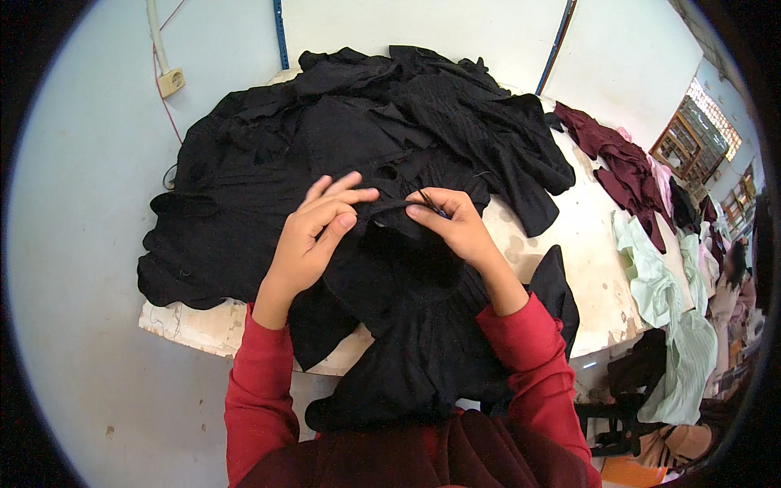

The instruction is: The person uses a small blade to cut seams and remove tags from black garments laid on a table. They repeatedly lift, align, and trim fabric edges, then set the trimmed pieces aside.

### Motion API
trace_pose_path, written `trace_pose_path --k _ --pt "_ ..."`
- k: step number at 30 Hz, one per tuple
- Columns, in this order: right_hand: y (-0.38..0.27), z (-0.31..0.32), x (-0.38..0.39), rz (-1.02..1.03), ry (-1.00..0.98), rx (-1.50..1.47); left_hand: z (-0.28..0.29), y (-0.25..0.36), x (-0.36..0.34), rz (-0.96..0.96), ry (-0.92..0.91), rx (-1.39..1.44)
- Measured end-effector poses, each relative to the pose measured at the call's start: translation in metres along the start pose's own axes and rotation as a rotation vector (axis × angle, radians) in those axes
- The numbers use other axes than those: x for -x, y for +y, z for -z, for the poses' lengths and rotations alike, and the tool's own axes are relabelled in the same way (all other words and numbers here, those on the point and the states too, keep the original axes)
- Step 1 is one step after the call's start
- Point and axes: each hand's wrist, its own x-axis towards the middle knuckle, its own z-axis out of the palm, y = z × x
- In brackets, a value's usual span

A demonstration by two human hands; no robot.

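A black garment [407, 325] hangs over the near edge of the table and is bunched up between my hands. My left hand [313, 232] pinches at its edge with thumb and forefinger close together, the other fingers fanned out. A narrow fold of the cloth runs across to my right hand [451, 220], closed with thumb against fingers. Within that grip shows a small, thin dark tool [438, 210], mostly covered by the fingers; its kind is unclear. Behind both hands, a large heap of black garments [342, 122] spreads over the table.
The pale worn table [602, 325] has a curved-looking near edge. Maroon cloth [614, 159] and a pale green garment [651, 264] lie on its right side, the green one drooping over. A wall socket [171, 82] is at the left, and white panels stand behind.
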Motion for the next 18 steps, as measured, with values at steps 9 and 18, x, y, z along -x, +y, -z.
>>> trace_pose_path --k 9,18 --pt "-0.01 0.005 0.006 -0.117 -0.067 -0.128 -0.028 0.001 0.013 0.394 0.167 0.7" --pt "-0.053 -0.018 0.026 0.354 0.168 0.342 -0.039 0.014 0.021 0.39 0.196 0.614"
